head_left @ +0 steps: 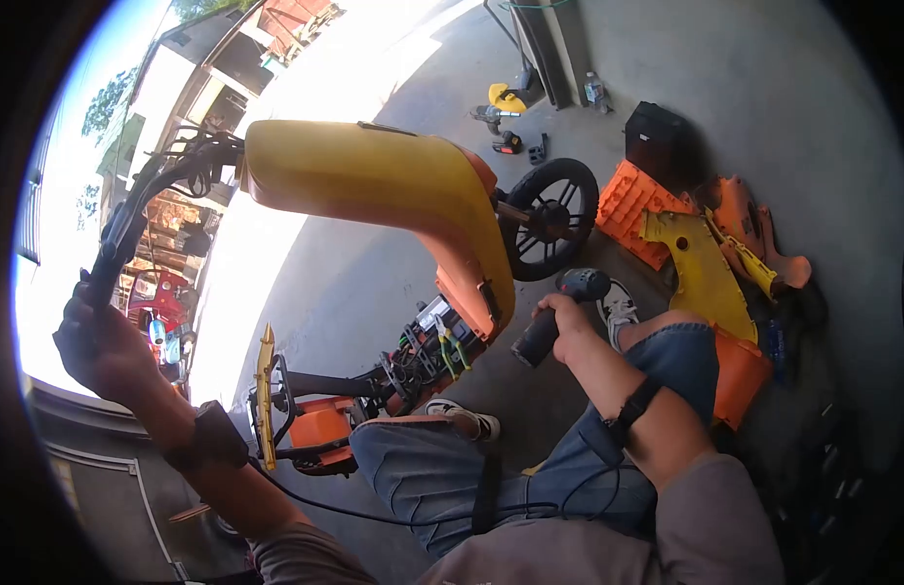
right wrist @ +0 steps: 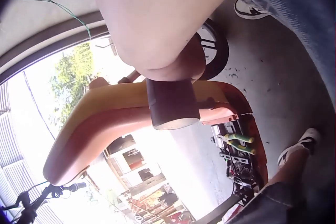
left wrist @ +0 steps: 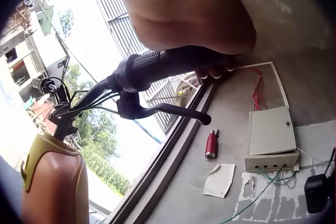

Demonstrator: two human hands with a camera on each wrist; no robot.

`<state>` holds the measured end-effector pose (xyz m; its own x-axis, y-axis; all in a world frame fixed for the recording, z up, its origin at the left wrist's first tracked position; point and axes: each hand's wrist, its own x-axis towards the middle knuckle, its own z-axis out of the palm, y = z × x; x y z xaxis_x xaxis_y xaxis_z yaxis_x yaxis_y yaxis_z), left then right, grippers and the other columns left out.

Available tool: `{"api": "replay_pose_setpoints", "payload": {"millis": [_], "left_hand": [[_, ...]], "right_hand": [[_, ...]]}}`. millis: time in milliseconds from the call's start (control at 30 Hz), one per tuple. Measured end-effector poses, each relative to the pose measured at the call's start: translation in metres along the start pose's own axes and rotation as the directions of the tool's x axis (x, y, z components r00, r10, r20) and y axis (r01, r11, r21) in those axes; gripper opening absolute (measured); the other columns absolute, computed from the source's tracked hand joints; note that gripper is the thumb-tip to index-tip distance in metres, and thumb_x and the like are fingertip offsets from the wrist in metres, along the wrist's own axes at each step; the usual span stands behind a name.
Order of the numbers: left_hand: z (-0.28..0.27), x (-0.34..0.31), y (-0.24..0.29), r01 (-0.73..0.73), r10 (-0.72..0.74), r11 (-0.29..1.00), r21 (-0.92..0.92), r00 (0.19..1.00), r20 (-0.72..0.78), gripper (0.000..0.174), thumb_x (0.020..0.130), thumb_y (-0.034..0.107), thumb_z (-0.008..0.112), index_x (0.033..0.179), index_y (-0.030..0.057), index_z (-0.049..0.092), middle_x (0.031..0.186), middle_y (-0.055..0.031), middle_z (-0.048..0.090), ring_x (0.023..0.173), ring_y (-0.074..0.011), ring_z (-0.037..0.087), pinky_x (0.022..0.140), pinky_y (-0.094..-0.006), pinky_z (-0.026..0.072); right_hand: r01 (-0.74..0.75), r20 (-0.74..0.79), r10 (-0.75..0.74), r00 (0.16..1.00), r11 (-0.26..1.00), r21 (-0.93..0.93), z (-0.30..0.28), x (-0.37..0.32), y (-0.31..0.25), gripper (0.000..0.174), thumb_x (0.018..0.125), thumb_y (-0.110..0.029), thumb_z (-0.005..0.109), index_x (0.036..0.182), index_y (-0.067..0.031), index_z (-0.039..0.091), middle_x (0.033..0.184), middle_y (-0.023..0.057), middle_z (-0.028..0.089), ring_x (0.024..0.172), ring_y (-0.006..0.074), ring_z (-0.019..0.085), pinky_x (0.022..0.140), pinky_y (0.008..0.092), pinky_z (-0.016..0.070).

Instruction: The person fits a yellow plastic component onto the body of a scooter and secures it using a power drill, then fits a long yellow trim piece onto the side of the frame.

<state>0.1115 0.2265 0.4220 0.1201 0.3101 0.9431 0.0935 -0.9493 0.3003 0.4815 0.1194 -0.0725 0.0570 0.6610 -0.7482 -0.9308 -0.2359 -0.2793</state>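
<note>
My left hand (head_left: 111, 341) grips the black handlebar grip (left wrist: 178, 61) of a yellow and orange scooter (head_left: 364, 175). Below that grip, the brake lever (left wrist: 178, 111) stands apart from the fingers. In my right hand (head_left: 572, 327) is a dark cordless drill (head_left: 538, 338), held by its handle above the floor near my knee. The right wrist view shows only the dark end of the drill below the hand; the hand hides the rest. Pliers (head_left: 452, 349) with green and yellow handles lie on the scooter's exposed wiring and frame (head_left: 413, 356).
Orange and yellow body panels (head_left: 691, 258) lie piled at the right, beside a black box (head_left: 660, 136). Another drill (head_left: 493, 117) and a battery (head_left: 508, 143) lie behind the black wheel (head_left: 550, 219). A bottle (head_left: 594, 93) stands by the post. A cable (head_left: 403, 517) crosses my lap.
</note>
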Motion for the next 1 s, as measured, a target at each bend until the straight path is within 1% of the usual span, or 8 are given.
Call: {"api": "replay_pose_setpoints", "payload": {"millis": [167,267,333,533,600,667,933,1000], "left_hand": [[-0.058,-0.031,-0.002,0.251,-0.119,0.855,-0.454,0.947,0.298,0.024,0.094,0.007,0.043,0.078,-0.0049,0.056,0.085,-0.0152,0.063,0.095,-0.0351,0.065,0.119,-0.0563,0.0326],[-0.064,-0.042,-0.008,0.168,-0.24,0.932,-0.322,0.95,-0.199,0.032,0.09,0.013,0.049,0.059,0.0095,0.039,0.064,-0.0011,0.032,0.074,-0.021,0.053,0.118,-0.054,0.036],[-0.073,-0.041,-0.009,0.274,-0.187,0.775,-0.57,0.96,0.208,0.034,0.098,0.009,0.04,0.077,-0.0104,0.059,0.081,-0.0163,0.062,0.098,-0.0346,0.064,0.114,-0.0501,0.0411],[-0.006,-0.038,0.009,0.035,-0.044,0.995,-0.093,0.995,-0.093,0.025,0.099,0.012,0.054,0.089,-0.0093,0.062,0.087,-0.0162,0.071,0.083,-0.0269,0.072,0.082,-0.0345,0.0606],[-0.009,-0.032,0.009,-0.351,0.419,-0.023,0.936,0.847,0.328,0.018,0.091,0.008,0.069,0.094,-0.0073,0.061,0.087,-0.0132,0.072,0.08,-0.0242,0.073,0.071,-0.0304,0.0599],[-0.001,-0.032,0.013,-0.277,0.376,-0.128,0.952,0.875,0.305,0.041,0.093,0.027,0.068,0.109,-0.0089,0.055,0.091,-0.011,0.071,0.083,-0.0274,0.07,0.079,-0.0349,0.0571],[0.015,-0.001,0.011,-0.232,0.289,0.759,0.608,0.957,0.005,0.018,0.093,0.016,0.071,0.099,-0.0004,0.075,0.1,-0.011,0.076,0.088,-0.0206,0.074,0.08,-0.0286,0.0567],[0.039,-0.018,0.027,-0.543,0.33,0.324,0.774,0.832,0.446,0.022,0.095,0.013,0.065,0.111,-0.0014,0.071,0.109,-0.013,0.074,0.092,-0.0211,0.073,0.079,-0.0272,0.057]], "right_hand": [[-0.042,0.034,0.043,0.998,0.998,-0.041,-0.01,-0.008,-0.009,0.01,0.077,-0.013,0.064,0.082,-0.0073,0.057,0.073,0.0102,0.061,0.068,0.0255,0.06,0.07,0.0396,0.0529],[-0.071,0.027,0.073,0.997,0.996,-0.059,-0.017,-0.006,-0.001,0.01,0.077,-0.013,0.064,0.083,-0.0074,0.057,0.073,0.01,0.062,0.069,0.0259,0.061,0.072,0.0401,0.0535],[-0.089,0.011,0.091,0.996,0.993,-0.077,-0.02,-0.011,0.003,0.01,0.077,-0.012,0.064,0.083,-0.0076,0.058,0.073,0.0099,0.062,0.069,0.0261,0.062,0.073,0.0407,0.0537],[-0.14,0.007,0.141,0.99,0.985,-0.098,-0.018,-0.011,0.013,0.012,0.076,-0.012,0.065,0.085,-0.0079,0.058,0.075,0.0097,0.064,0.071,0.0265,0.063,0.076,0.0426,0.0538],[-0.148,0.01,0.15,0.989,0.983,-0.108,-0.016,-0.013,0.014,0.012,0.076,-0.012,0.065,0.085,-0.0079,0.058,0.075,0.0098,0.065,0.071,0.0266,0.063,0.076,0.0429,0.0537],[-0.138,0.011,0.14,0.99,0.982,-0.126,-0.013,-0.014,0.015,0.012,0.076,-0.012,0.066,0.085,-0.0077,0.058,0.075,0.0099,0.065,0.071,0.0263,0.063,0.076,0.0427,0.0536],[-0.172,-0.001,0.174,0.985,0.97,-0.17,-0.018,-0.023,0.012,0.013,0.077,-0.01,0.066,0.087,-0.0073,0.058,0.078,0.0098,0.065,0.072,0.025,0.063,0.077,0.0409,0.0537],[-0.189,-0.031,0.186,0.982,0.966,-0.177,-0.018,-0.022,0.013,0.014,0.077,-0.009,0.066,0.088,-0.007,0.057,0.078,0.0097,0.065,0.072,0.0246,0.063,0.077,0.0404,0.0539]]}}
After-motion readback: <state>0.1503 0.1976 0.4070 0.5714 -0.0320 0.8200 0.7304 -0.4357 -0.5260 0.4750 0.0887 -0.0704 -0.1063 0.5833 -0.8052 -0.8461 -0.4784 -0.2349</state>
